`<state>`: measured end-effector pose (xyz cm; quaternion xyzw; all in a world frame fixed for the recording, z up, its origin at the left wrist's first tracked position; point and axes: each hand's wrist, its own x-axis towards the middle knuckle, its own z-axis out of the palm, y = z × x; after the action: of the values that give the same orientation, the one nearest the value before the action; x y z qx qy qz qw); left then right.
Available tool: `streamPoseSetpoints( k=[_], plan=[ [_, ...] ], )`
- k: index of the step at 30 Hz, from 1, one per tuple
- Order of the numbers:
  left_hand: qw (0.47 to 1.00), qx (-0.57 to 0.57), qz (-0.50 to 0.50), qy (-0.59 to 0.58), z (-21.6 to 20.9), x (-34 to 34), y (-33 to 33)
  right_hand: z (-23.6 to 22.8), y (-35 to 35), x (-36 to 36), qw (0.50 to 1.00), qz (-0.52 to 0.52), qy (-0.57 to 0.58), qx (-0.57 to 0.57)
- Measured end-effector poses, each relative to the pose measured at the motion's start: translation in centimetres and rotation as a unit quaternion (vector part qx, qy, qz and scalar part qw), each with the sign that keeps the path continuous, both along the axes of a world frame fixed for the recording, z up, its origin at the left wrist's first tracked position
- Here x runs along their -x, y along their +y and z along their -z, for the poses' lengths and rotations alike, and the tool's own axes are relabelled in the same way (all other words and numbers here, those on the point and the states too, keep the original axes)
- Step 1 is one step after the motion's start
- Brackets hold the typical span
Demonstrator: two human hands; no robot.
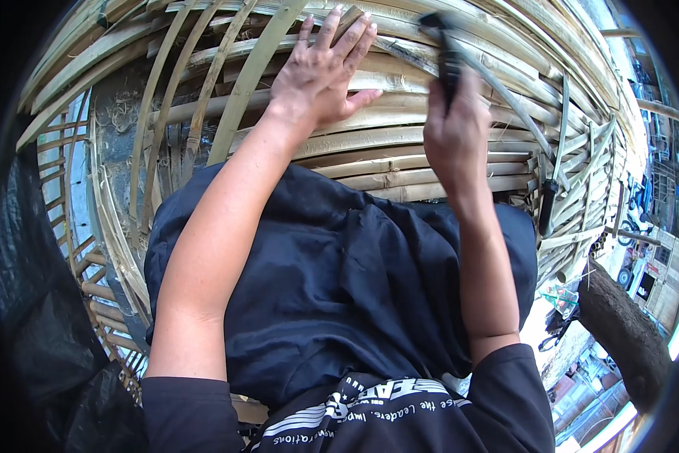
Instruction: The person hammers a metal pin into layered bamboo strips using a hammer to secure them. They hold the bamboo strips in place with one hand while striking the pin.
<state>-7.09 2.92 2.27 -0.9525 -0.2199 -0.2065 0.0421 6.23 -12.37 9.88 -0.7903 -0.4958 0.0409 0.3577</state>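
Note:
My left hand (318, 79) rests on the pale bamboo slats (400, 136) with its fingers spread, pressing on them. A short dark-edged bamboo piece (348, 16) shows at its fingertips. To the right, my right hand (460, 124) is wrapped round the black handle of a hammer (450, 64), which is raised over the slats and blurred by motion. The hammer's head points up and to the left. Whether a nail stands under my left fingers cannot be made out.
A knife with a black handle (548, 208) leans upright among the slats at the right. Crossing bamboo strips (241, 83) lie at the left. Dark cloth (317, 279) covers my lap. A tree trunk (618, 325) stands at the lower right, and black plastic sheeting (37, 325) hangs at the left.

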Motion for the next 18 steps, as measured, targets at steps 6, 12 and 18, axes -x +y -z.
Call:
streamPoseSetpoints(
  k=[6,12,18],
  plan=[
    [0.998,0.021,-0.002,0.052,-0.4,0.1,0.3,-0.9,0.4,0.8,0.993,0.060,0.048,-0.093],
    [0.998,0.026,-0.007,0.057,-0.5,-0.1,0.3,-1.5,0.3,1.0,0.998,0.035,0.035,-0.050],
    [0.999,0.019,-0.001,0.040,-0.2,0.2,0.3,-2.2,0.1,1.1,1.000,0.019,0.007,-0.002]
  ],
)
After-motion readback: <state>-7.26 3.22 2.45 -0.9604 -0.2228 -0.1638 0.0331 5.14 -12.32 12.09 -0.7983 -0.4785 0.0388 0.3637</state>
